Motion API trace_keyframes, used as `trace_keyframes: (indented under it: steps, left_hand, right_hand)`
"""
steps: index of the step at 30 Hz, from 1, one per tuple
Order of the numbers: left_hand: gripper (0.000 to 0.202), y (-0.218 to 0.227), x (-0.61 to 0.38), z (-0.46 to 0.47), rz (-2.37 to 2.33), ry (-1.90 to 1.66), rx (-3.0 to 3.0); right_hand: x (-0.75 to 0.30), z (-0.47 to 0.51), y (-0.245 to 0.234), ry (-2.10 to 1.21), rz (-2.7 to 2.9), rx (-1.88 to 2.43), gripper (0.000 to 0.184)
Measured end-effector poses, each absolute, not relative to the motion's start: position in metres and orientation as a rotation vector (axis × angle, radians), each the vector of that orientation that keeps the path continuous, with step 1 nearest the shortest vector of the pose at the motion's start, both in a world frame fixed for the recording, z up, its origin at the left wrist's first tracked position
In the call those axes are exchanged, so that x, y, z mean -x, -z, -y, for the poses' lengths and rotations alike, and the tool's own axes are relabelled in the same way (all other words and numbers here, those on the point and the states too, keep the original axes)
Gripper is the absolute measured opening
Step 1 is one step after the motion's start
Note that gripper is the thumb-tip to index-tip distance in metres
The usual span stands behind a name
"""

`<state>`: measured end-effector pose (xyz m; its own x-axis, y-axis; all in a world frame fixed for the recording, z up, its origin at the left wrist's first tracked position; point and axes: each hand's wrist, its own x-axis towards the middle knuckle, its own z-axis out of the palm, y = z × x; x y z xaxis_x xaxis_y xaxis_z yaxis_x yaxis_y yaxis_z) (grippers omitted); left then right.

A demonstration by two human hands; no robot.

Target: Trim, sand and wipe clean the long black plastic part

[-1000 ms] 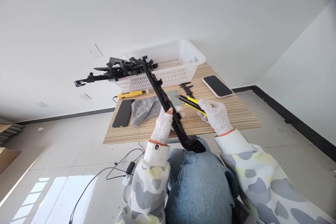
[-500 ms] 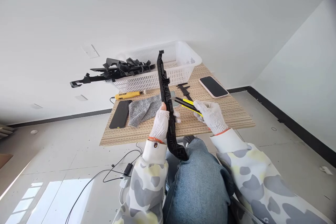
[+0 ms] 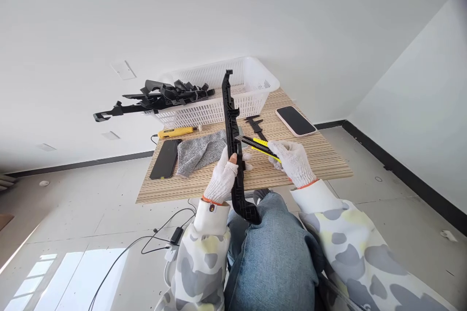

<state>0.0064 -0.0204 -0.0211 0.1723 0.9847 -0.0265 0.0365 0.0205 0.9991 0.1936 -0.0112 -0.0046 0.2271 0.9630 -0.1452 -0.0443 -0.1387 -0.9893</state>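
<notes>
My left hand (image 3: 222,175), in a white knit glove with bare fingertips, is wrapped round a long black plastic part (image 3: 230,121). The part stands nearly upright, its lower end resting on my knee in jeans and its top reaching up in front of the basket. My right hand (image 3: 292,160), also gloved, grips a yellow and black utility knife (image 3: 260,145). The knife's blade tip touches the right edge of the black part just above my left hand.
A small wooden table (image 3: 321,155) carries a white plastic basket (image 3: 251,82) with several black plastic parts (image 3: 160,97) sticking out left. Also there: a grey cloth (image 3: 199,150), a dark phone (image 3: 165,158), a yellow tool (image 3: 177,131), a black caliper (image 3: 257,125), a pink-cased phone (image 3: 295,120). Cables lie on the floor.
The black part has swung from leaning left toward the basket to nearly upright. The knife tip has come up against its right edge. My left hand slid slightly along the part.
</notes>
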Motion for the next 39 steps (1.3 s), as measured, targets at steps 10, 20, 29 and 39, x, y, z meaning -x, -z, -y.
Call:
trace_keyframes:
  steps: [10,20,29,39]
  left_hand:
    - [0.053,0.011,0.000,0.029,-1.384,-0.915,-1.580]
    - [0.058,0.008,-0.002,0.028,-1.444,-0.904,-1.565]
    - [0.058,0.009,0.000,0.026,-1.433,-0.926,-1.540]
    - [0.063,0.013,-0.001,0.024,-1.337,-0.959,-1.487]
  right_hand:
    - [-0.199,0.010,0.016,-1.181,1.103,1.427,0.037]
    - [-0.204,0.006,0.025,-1.086,1.297,1.433,0.045]
    - [-0.213,0.005,0.025,-0.987,1.606,1.393,0.042]
    - [-0.208,0.012,0.020,-0.916,1.566,1.333,0.039]
